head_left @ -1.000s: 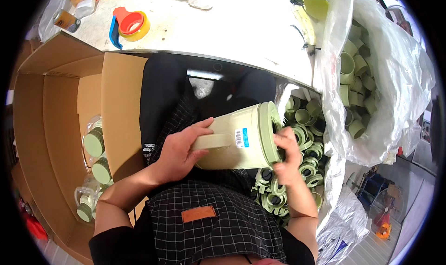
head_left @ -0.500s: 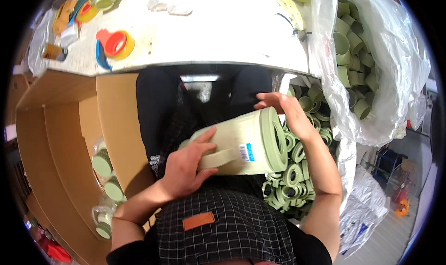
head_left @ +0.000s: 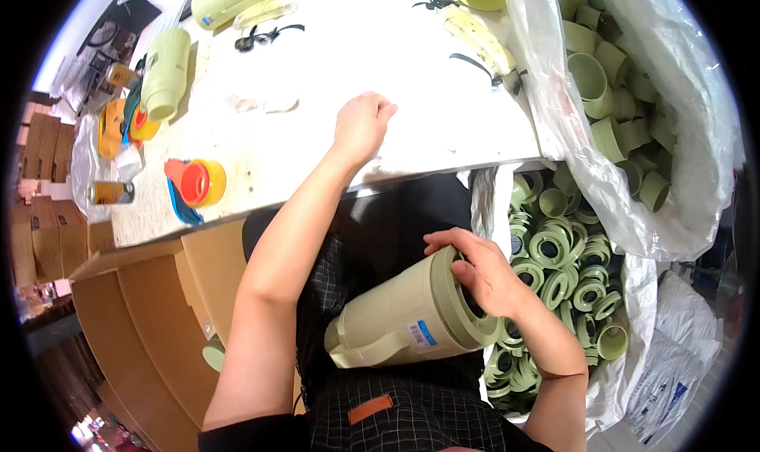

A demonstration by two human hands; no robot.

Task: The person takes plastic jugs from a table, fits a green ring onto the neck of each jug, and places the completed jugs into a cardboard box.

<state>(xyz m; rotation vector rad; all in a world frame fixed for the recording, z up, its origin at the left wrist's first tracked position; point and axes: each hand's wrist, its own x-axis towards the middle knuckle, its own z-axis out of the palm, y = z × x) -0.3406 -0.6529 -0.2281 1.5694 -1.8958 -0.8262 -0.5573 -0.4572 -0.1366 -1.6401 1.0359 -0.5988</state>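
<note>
A pale green thermos jug point(head_left: 396, 305) with a side handle and a blue-and-white label lies tilted across my lap, its wide ringed end toward the right. My right hand point(head_left: 483, 274) grips that end, fingers over the rim and thumb at the dark hollow inside it. Over the white table point(head_left: 317, 143) my left hand point(head_left: 364, 127) is stretched forward, away from the jug. Its fingers are curled closed, and whatever they may hold is hidden.
Right of my lap, a sack holds several green ring parts point(head_left: 550, 250). Above it hangs a clear plastic bag point(head_left: 546, 96) of green cups. A cardboard box point(head_left: 134, 309) stands at left. On the table are a yellow-and-red tape roll point(head_left: 202, 183) and green jugs point(head_left: 166, 72).
My left hand has let go of the jug and reached forward over the table. My right hand has closed on the jug's rim. The view has shifted, showing more table.
</note>
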